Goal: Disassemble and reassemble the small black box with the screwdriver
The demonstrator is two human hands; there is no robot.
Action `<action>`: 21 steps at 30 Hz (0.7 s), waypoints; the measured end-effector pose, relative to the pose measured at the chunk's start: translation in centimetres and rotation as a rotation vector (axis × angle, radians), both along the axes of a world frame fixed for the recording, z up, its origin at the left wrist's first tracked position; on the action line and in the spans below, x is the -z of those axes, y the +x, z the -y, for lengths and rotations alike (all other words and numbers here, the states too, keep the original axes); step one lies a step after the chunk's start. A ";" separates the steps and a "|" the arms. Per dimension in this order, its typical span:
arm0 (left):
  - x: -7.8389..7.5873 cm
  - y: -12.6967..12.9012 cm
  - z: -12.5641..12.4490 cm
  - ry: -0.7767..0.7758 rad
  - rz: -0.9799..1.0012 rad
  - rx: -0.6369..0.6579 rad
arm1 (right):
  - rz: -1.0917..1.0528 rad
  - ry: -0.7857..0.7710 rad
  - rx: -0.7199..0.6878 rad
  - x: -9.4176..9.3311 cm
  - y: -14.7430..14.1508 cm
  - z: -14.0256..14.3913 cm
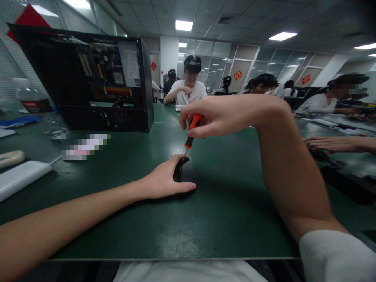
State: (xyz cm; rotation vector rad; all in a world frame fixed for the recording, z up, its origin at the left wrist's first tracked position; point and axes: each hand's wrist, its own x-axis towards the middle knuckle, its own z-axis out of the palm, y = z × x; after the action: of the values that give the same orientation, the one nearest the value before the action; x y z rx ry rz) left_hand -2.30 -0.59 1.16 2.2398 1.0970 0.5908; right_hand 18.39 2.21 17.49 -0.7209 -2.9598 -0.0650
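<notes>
1. The left hand lies flat on the green counter, its fingers curled around the near side of a small black device. The thumb sits over the top of the device and the forefinger stretches along its lower edge.
2. The black device rests on the counter directly under the right hand, touching the left palm. Its exact type cannot be told.
3. The right hand hovers above the left hand, wrist bent sharply, with thumb and fingers pinched around the orange handle of a screwdriver.
4. The screwdriver stands nearly upright, tilted slightly. Its thin shaft runs down from the right hand, and its tip meets the top of the black device.
5. Beyond the left hand, farther up the counter, stands an open computer case with its circuit boards showing.
6. To the outside of the left forearm lie a white flat object and a clear plastic bottle, well apart from the hand.
7. To the outside of the right arm, another person's hand rests on the counter.
8. Past the right hand, across the counter, a person in a white shirt sits wearing a head-mounted device; more people sit behind.
</notes>
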 end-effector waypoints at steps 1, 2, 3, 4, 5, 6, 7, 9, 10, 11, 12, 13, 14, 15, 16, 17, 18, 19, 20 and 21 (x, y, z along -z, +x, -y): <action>0.0 0.0 0.0 -0.001 -0.003 0.001 | 0.004 0.001 0.003 0.0 0.0 0.0; 0.0 0.0 0.0 -0.002 -0.008 0.002 | 0.007 0.002 0.006 0.0 -0.1 0.0; 0.1 0.0 0.0 -0.004 -0.012 0.004 | 0.008 0.001 0.010 0.0 -0.1 -0.1; 0.1 0.0 0.0 -0.005 -0.015 0.006 | 0.008 -0.002 0.012 0.1 -0.2 -0.1; 0.2 0.0 0.0 -0.004 -0.014 0.008 | 0.007 -0.004 0.013 0.1 -0.3 -0.1; 0.2 -0.1 0.0 -0.002 -0.010 0.011 | 0.006 -0.008 0.013 0.1 -0.3 -0.2; 0.2 -0.1 -0.1 0.002 -0.006 0.016 | 0.006 -0.011 0.011 0.2 -0.4 -0.2; 0.2 -0.1 -0.1 0.007 0.001 0.019 | 0.009 -0.008 -0.003 0.2 -0.6 -0.2; 0.2 -0.1 -0.1 0.007 0.000 0.017 | 0.009 0.001 -0.013 0.2 -0.6 -0.3; 0.2 0.0 0.0 0.003 -0.004 0.013 | 0.003 0.013 -0.026 0.3 -0.6 -0.2; 0.1 0.0 0.0 0.000 -0.010 0.009 | -0.004 0.027 -0.037 0.3 -0.6 -0.2; 0.1 0.0 0.0 -0.001 -0.015 0.005 | -0.011 0.037 -0.046 0.3 -0.6 -0.2; 0.1 0.0 0.0 -0.002 -0.019 0.005 | -0.015 0.040 -0.053 0.2 -0.6 -0.1; 0.1 0.0 0.0 -0.002 -0.023 0.006 | -0.013 0.033 -0.055 0.2 -0.6 -0.1; 0.2 0.0 0.0 0.002 -0.024 0.008 | -0.006 0.018 -0.056 0.2 -0.6 0.0; 0.3 0.0 0.0 0.013 -0.022 0.008 | 0.005 0.000 -0.053 0.1 -0.6 0.1; 0.4 -0.1 0.0 0.032 -0.017 0.009 | 0.015 -0.017 -0.047 0.1 -0.6 0.1; 0.5 -0.2 -0.1 0.060 -0.007 0.015 | 0.021 -0.026 -0.035 0.0 -0.7 0.2; 0.5 -0.3 -0.2 0.093 0.006 0.028 | 0.028 -0.028 -0.016 0.0 -0.7 0.2; 0.6 -0.5 -0.3 0.127 0.020 0.051 | 0.037 -0.024 0.010 -0.1 -0.8 0.3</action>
State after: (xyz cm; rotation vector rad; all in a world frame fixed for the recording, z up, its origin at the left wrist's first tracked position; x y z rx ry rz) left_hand -2.78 -0.25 0.57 2.3574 1.0150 0.6762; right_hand 17.62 1.92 17.60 -0.7456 -2.9968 -0.0434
